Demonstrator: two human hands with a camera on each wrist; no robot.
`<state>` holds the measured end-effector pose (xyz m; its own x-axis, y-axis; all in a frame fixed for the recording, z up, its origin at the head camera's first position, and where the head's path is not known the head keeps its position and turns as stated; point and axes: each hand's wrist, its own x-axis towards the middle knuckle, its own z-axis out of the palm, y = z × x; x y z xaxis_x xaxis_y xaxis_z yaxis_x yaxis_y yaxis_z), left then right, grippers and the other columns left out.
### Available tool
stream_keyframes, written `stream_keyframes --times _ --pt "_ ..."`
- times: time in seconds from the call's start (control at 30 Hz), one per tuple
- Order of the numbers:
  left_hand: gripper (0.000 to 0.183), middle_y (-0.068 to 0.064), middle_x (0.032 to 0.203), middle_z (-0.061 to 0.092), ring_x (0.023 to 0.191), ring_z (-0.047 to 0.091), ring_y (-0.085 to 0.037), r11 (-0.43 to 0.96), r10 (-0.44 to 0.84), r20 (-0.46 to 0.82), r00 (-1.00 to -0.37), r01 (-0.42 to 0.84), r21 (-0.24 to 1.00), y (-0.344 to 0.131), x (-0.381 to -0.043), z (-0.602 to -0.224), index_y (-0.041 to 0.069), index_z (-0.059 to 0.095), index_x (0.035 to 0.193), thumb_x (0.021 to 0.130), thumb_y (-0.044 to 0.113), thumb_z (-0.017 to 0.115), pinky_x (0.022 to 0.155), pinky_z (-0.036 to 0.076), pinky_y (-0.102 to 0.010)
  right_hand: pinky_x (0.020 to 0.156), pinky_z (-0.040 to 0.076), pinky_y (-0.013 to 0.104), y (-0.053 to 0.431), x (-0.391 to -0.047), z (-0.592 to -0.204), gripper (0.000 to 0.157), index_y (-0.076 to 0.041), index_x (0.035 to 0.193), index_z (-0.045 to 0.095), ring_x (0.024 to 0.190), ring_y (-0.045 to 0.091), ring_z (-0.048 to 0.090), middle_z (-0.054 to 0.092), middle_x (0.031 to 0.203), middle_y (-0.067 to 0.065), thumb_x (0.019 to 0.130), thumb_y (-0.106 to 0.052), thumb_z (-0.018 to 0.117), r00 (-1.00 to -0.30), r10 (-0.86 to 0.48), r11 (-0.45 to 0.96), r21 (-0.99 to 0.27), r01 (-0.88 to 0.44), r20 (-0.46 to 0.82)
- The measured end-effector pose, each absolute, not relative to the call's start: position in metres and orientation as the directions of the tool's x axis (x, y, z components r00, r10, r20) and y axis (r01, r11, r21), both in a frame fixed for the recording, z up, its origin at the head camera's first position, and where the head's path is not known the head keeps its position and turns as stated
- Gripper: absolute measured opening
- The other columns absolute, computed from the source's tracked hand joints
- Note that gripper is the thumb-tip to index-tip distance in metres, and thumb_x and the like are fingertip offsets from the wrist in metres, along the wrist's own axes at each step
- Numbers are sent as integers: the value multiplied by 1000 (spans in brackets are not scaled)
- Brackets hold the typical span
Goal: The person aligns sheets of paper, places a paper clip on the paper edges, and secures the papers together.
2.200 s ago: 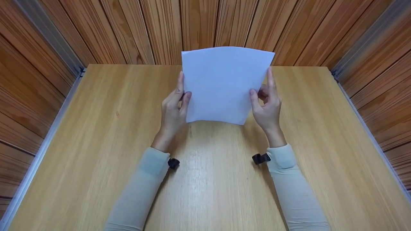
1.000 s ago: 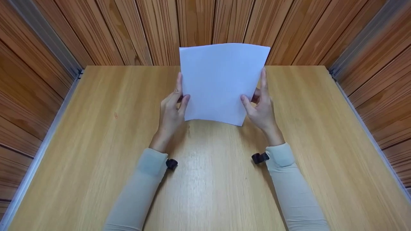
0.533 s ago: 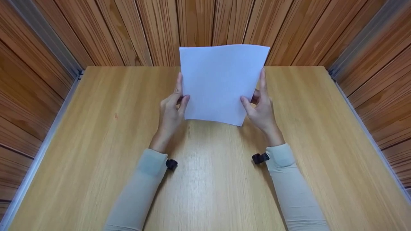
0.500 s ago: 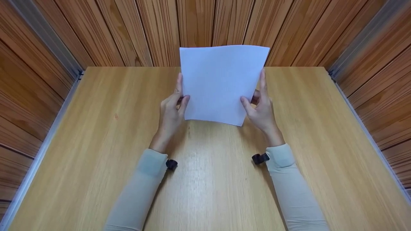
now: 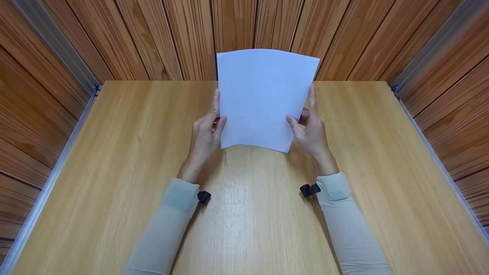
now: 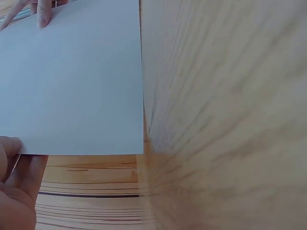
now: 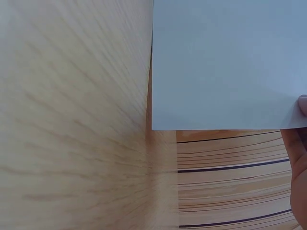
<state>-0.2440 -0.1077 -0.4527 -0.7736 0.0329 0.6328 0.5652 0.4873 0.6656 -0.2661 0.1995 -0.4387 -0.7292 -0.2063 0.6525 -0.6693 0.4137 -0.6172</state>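
Observation:
White paper (image 5: 263,99), blank on the side facing me, is held up and tilted above the table in the head view. Its top and bottom edges bow. Whether it is one sheet or several I cannot tell. My left hand (image 5: 205,133) pinches the left edge, thumb in front and fingers behind. On the opposite edge my right hand (image 5: 312,131) does the same, its index finger straight along the side. In the left wrist view the paper (image 6: 81,86) shows both hands at its edges. The right wrist view has the paper (image 7: 225,62) and part of my right hand (image 7: 298,163).
Beneath is a light wooden table (image 5: 244,214) with a small reddish mark (image 5: 139,139) at left. Wooden plank walls (image 5: 191,38) stand behind and at both sides. Each sleeve cuff carries a small black camera (image 5: 204,197).
Compared with about two seconds ago, my right hand sits slightly further left. In the last half second the paper's top edge has bowed up more and its lower edge has dropped a little.

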Motion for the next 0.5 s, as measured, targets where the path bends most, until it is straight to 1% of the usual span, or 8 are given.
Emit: stream_keyframes --times 0.03,0.07,0.17,0.2,0.27,0.4,0.43,0.5 --pt "54 -20 109 74 86 68 -28 489 32 626 -779 559 670 -108 -243 -453 -2 49 155 104 6 67 81 62 -39 90 61 28 200 -266 -439 89 4 166 4 108 33 76 65 141 25 103 1 66 -724 -208 417 -610 -674 658" --pt "51 -19 102 73 87 70 -29 489 32 620 -784 553 674 -108 -242 -453 -2 53 152 104 6 68 82 63 -40 90 61 28 200 -266 -439 89 4 166 4 108 33 76 65 141 26 103 2 66 -718 -211 419 -602 -680 664" --pt "50 -20 106 74 91 71 -29 488 31 601 -799 536 688 -108 -241 -452 -2 54 151 104 6 68 85 63 -40 89 60 25 200 -266 -438 89 4 166 5 107 33 76 65 141 26 102 2 67 -706 -214 414 -592 -691 675" --pt "52 -20 108 74 91 71 -29 488 33 600 -800 537 689 -108 -242 -451 -1 52 153 104 6 67 85 63 -40 89 60 24 200 -266 -438 89 3 166 5 108 33 76 64 141 26 102 2 67 -703 -215 412 -590 -694 677" --pt "59 -21 121 74 91 70 -27 492 38 593 -804 532 689 -108 -243 -450 3 43 160 105 6 66 84 62 -38 88 60 23 199 -266 -438 89 4 166 5 107 33 76 64 141 27 102 3 67 -701 -217 409 -588 -697 680" --pt "70 -21 133 71 87 66 -23 496 39 591 -805 529 688 -108 -246 -448 7 31 166 105 5 65 82 61 -36 88 61 25 199 -266 -438 90 4 166 4 109 33 76 65 141 26 101 4 67 -704 -217 410 -592 -694 676" --pt "72 -21 132 71 87 65 -22 501 38 588 -808 525 688 -107 -246 -448 7 30 167 105 4 66 81 61 -35 89 61 26 199 -266 -439 90 4 166 4 111 34 75 65 141 26 102 4 67 -710 -217 407 -599 -689 670" --pt "73 -22 124 73 86 66 -23 507 37 590 -807 523 685 -107 -246 -448 6 30 166 104 3 67 81 62 -36 90 61 30 199 -265 -439 91 2 167 3 114 33 74 65 141 25 102 4 67 -723 -212 398 -618 -678 657"
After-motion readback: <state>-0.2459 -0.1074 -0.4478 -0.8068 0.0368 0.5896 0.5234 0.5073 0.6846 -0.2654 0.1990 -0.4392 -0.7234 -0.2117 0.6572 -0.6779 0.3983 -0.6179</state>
